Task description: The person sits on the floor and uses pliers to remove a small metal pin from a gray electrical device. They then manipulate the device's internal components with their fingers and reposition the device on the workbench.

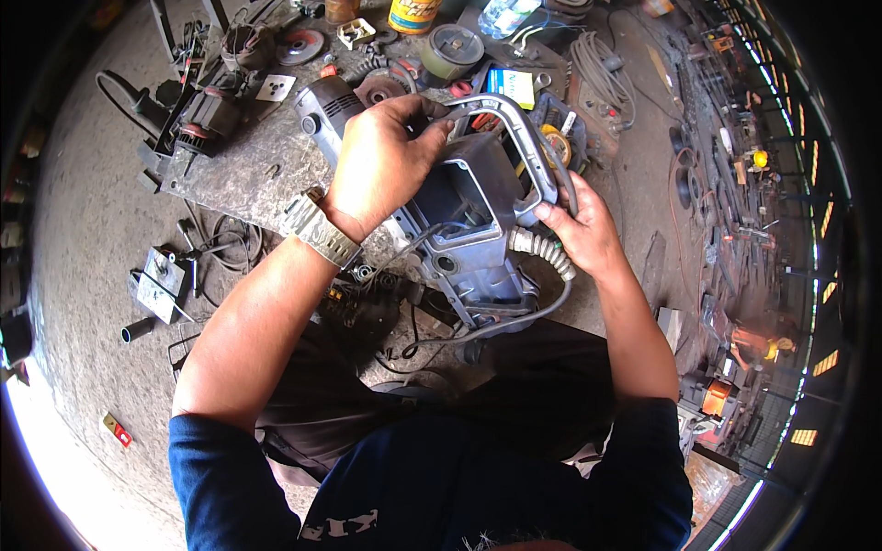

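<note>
Hands grip a grey power tool housing (464,216) over the near edge of a worn metal counter (243,170). The housing's long axis runs from upper left to lower right: its round motor end (326,106) points up and left toward the counter, while the open, hollow rear shell faces the camera and the lower end points toward the person's lap. The left hand (381,156), with a metal watch (317,230) on its wrist, is closed over the top of the housing near the motor end. The right hand (579,230) is closed around the curved grey handle (528,147) and the ribbed cord sleeve (547,250), from which a black cable (514,321) loops down below the tool.

The counter is scratched, stained and crowded: a dismantled motor part (207,115) lies at the left, grinding discs (301,44) and a round dark part (452,48) at the back, a yellow can (413,14) at the far edge, and coiled cable (602,78) at the right. Below lies a bare concrete floor (92,239) with small metal parts (161,285) and loose wires scattered on it. To the right, the workshop holds a clutter of tools and scrap in dim light.
</note>
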Action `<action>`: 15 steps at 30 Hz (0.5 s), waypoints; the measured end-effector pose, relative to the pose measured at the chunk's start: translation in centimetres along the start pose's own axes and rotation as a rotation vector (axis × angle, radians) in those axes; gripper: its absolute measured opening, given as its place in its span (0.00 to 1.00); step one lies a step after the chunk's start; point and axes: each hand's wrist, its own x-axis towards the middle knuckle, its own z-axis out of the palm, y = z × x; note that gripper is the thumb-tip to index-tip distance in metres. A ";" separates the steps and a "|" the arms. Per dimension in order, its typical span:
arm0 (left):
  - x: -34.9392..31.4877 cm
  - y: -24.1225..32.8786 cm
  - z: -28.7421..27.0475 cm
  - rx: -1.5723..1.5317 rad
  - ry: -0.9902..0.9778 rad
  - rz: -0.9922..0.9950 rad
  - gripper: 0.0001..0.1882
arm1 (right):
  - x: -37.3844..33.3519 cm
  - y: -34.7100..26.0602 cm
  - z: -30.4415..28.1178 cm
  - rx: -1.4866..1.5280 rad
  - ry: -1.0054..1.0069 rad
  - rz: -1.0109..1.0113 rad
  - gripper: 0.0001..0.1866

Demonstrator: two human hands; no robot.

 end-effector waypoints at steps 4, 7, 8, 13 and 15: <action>-0.1 -0.7 0.4 -0.081 -0.043 -0.050 0.12 | 0.0 0.1 -0.6 -0.083 -0.056 -0.022 0.27; 0.1 -0.8 0.2 -0.079 -0.051 -0.045 0.12 | 0.0 0.4 -0.6 -0.082 -0.048 -0.026 0.27; 0.1 -0.7 0.2 -0.071 -0.053 -0.047 0.12 | -0.1 0.4 -0.6 -0.083 -0.046 -0.029 0.27; -0.4 -0.6 0.5 0.049 0.100 0.170 0.09 | -0.1 0.3 -0.6 -0.070 -0.041 -0.015 0.28; -0.6 -0.4 0.7 0.063 0.129 0.202 0.08 | -0.2 0.2 -0.4 -0.068 -0.023 -0.003 0.27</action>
